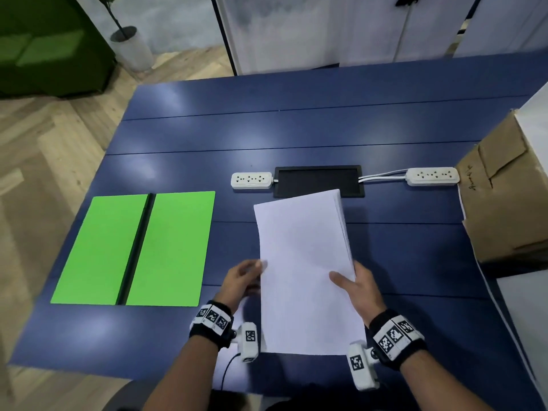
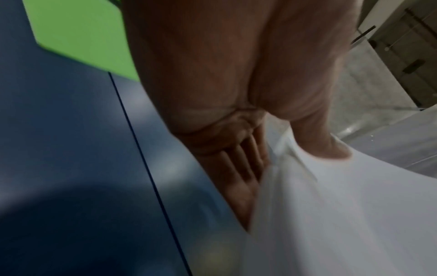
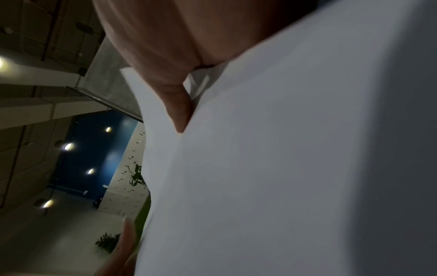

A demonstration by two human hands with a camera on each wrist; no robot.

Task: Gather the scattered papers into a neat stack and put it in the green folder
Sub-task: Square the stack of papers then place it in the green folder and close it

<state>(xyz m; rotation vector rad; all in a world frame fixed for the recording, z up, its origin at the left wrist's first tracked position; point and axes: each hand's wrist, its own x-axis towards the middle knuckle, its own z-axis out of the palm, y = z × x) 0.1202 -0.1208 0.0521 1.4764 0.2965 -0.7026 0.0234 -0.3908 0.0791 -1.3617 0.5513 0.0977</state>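
Note:
I hold a stack of white papers (image 1: 302,262) in both hands above the blue table (image 1: 296,132), tilted up at its far end. My left hand (image 1: 252,274) pinches the stack's left edge, thumb on top (image 2: 331,149) and fingers beneath (image 2: 236,177). My right hand (image 1: 354,277) grips the right edge with the thumb lying across the top sheet. The stack (image 3: 272,168) fills the right wrist view. The green folder (image 1: 166,247) lies open and flat to the left, a dark spine down its middle. Another white sheet (image 1: 231,372) lies at the table's front edge under my left wrist.
Two white power strips (image 1: 251,180) (image 1: 433,175) flank a black cable hatch (image 1: 318,180) behind the stack. A brown cardboard box (image 1: 504,197) stands at the table's right edge. Wooden floor and a potted plant (image 1: 130,46) lie beyond the left side.

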